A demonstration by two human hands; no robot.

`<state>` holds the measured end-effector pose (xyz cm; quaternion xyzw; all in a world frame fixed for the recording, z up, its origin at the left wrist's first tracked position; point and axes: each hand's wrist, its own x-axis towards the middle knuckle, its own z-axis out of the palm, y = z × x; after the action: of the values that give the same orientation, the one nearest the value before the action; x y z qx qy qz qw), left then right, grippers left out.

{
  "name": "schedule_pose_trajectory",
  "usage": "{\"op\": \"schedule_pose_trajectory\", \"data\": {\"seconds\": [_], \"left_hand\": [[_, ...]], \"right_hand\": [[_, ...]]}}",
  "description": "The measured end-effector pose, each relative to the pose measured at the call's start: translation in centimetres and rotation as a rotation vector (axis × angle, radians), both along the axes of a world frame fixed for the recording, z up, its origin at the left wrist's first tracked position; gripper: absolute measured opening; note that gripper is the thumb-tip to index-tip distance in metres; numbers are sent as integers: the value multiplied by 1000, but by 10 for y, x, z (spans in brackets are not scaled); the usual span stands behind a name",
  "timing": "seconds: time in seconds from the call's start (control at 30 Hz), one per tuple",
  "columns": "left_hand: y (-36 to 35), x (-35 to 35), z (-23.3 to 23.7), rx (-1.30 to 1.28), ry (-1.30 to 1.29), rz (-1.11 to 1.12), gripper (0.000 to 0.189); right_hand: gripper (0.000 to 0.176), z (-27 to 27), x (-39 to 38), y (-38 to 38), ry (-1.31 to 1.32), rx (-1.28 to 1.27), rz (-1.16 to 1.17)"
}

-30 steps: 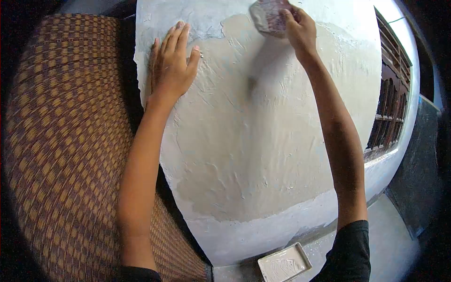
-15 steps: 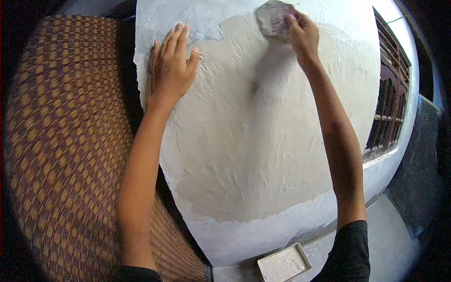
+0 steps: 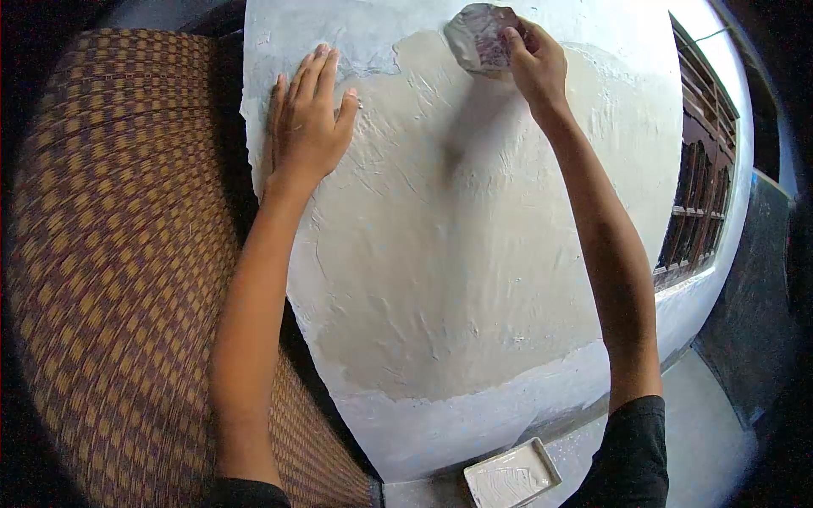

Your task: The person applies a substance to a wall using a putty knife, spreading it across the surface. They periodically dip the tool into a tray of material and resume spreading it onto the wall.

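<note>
My right hand (image 3: 539,66) grips a flat, roundish putty spreader (image 3: 480,41) by its right edge, thumb on the near face. Grey-white smears cover the spreader, which is at the upper edge of a broad beige putty patch (image 3: 406,254) on the white wall (image 3: 457,432). Whether its far edge touches the wall is hard to tell. My left hand (image 3: 312,114) lies against the wall near its left edge, fingers stretched upward, with nothing in it. Ridges and streaks mark the putty surface.
A rectangular tray (image 3: 551,466) of pale putty sits on the floor (image 3: 686,423) below. On the left hangs a brown-and-tan woven mat (image 3: 127,254). A dark wooden window (image 3: 701,178) is set into the wall at right, beside a dark panel (image 3: 749,305).
My right hand and the spreader have shifted slightly left along the top of the putty patch. My left hand stays in place on the wall.
</note>
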<state>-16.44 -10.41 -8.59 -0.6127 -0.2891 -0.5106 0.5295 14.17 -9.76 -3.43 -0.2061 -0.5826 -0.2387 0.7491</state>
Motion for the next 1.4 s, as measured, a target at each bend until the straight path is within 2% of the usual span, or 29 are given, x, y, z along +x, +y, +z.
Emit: {"op": "schedule_pose_trajectory", "data": {"seconds": [0.07, 0.1, 0.17, 0.2, 0.27, 0.33, 0.4, 0.43, 0.47, 0.53, 0.57, 0.6, 0.67, 0.7, 0.73, 0.8, 0.87, 0.93, 0.97, 1.07, 1.1, 1.17, 1.2, 1.27, 1.33, 1.37, 1.4], "left_hand": [[-2, 0, 0, -23, -7, -20, 55], [-2, 0, 0, -22, -7, -18, 55], [-1, 0, 0, -8, -8, -10, 55], [-1, 0, 0, -8, -10, -11, 55], [-2, -1, -1, -18, 1, -13, 55], [0, -1, 0, -7, 7, -36, 54], [-2, -2, 0, 6, 11, -57, 53], [-2, -2, 0, -11, 3, -30, 54], [-3, -1, -1, -31, -7, -4, 55], [-1, -1, -1, -16, -10, -8, 55], [-1, 0, -1, -5, -11, -6, 55], [0, 1, -3, -8, -8, -9, 55], [-1, 1, -2, -9, -14, -20, 55], [-1, 0, -1, -8, -15, -18, 55], [-2, 0, -1, -13, -13, -20, 55], [-2, 1, -1, -17, -12, -26, 55], [-2, 1, -2, 1, -12, -59, 53], [-3, 0, -2, -9, -5, -38, 54], [-5, -1, -1, -16, -4, -19, 55], [-1, -2, -3, 6, -2, -9, 54], [-2, -2, -3, 5, -2, -10, 54], [-3, -1, -2, 4, -2, -21, 54], [-3, -1, -3, 4, 1, -24, 54], [-2, -3, -2, 1, 5, -26, 54], [0, -2, -2, -1, 9, -24, 54], [-1, -3, -1, -1, 9, -20, 55], [-1, -4, -1, 3, 4, -16, 55]], "right_hand": [[36, 11, 13, 4, 226, -82, 144], [36, 12, 14, 5, 225, -81, 146], [36, 11, 14, 3, 236, 25, 298], [36, 8, 10, 3, 234, 26, 297], [36, 1, 4, 5, -71, 79, 80], [35, 9, 23, 8, 146, -2, 57], [34, 8, 29, -2, 258, 11, 261], [33, 4, 27, -3, 223, -3, 335], [33, -2, 21, -6, 220, -3, 333], [33, -15, 14, -7, -101, -79, -94], [33, -18, 15, -1, -67, 17, 40], [33, -15, 22, 0, -65, 13, 38], [35, 0, 40, -4, 290, -21, 154], [36, 5, 43, -1, 309, 29, 294], [36, 5, 45, 5, 308, 29, 294], [37, 0, 27, -3, 25, 7, 363], [39, -5, 18, -4, -183, -35, 131], [39, -3, 33, -2, -116, -95, 64], [40, 4, 51, 8, -39, 4, -67], [38, -3, 55, -18, 336, -56, 141], [38, -10, 50, -19, 336, -57, 141], [37, -21, 41, -12, 43, 32, 142], [38, -23, 42, -5, -103, 8, 14], [38, -21, 45, -1, -50, -34, -132], [37, -18, 54, -12, 204, -48, 34], [34, -12, 57, -10, 319, 55, 39], [34, -9, 63, -12, 378, 20, 84]]}}
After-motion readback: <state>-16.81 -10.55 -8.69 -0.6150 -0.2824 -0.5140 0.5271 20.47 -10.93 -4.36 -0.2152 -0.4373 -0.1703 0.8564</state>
